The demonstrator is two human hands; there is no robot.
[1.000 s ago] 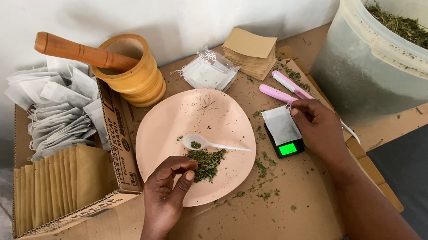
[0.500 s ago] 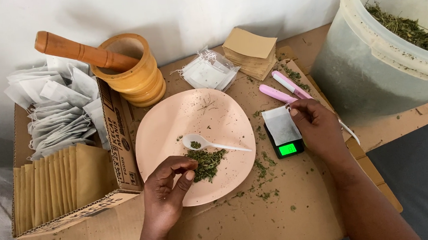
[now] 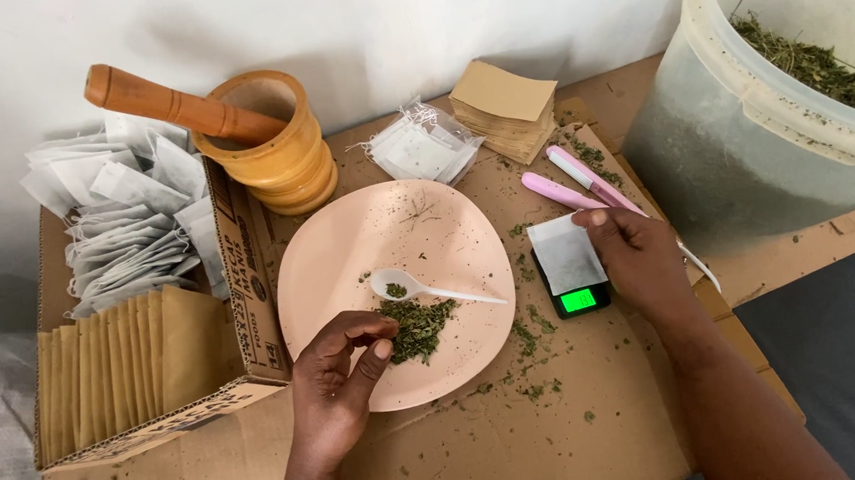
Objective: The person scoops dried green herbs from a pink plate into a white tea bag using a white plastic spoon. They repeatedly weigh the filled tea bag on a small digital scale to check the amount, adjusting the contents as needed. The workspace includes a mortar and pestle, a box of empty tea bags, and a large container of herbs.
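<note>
My left hand [image 3: 342, 376] rests on the near rim of a round pink plate [image 3: 407, 226], fingertips pinched together at the edge of a small pile of dried green herbs [image 3: 422, 327]. A white plastic spoon [image 3: 421, 290] with a few herb flakes lies on the plate just beyond the pile. My right hand [image 3: 640, 260] holds a white empty tea bag [image 3: 564, 252] by its right edge on top of a small black pocket scale [image 3: 579, 300] with a lit green display.
A wooden mortar [image 3: 282, 165] with a pestle [image 3: 172, 105] stands behind the plate. A cardboard box [image 3: 249, 272] at left holds white and brown sachets. A stack of brown envelopes [image 3: 503, 104], a packet of tea bags [image 3: 421, 148], pink tools [image 3: 569, 190] and a herb-filled bucket [image 3: 741, 138] lie around.
Almost nothing differs. My left fingers stay pinched at the herb pile and my right hand stays on the tea bag at the scale.
</note>
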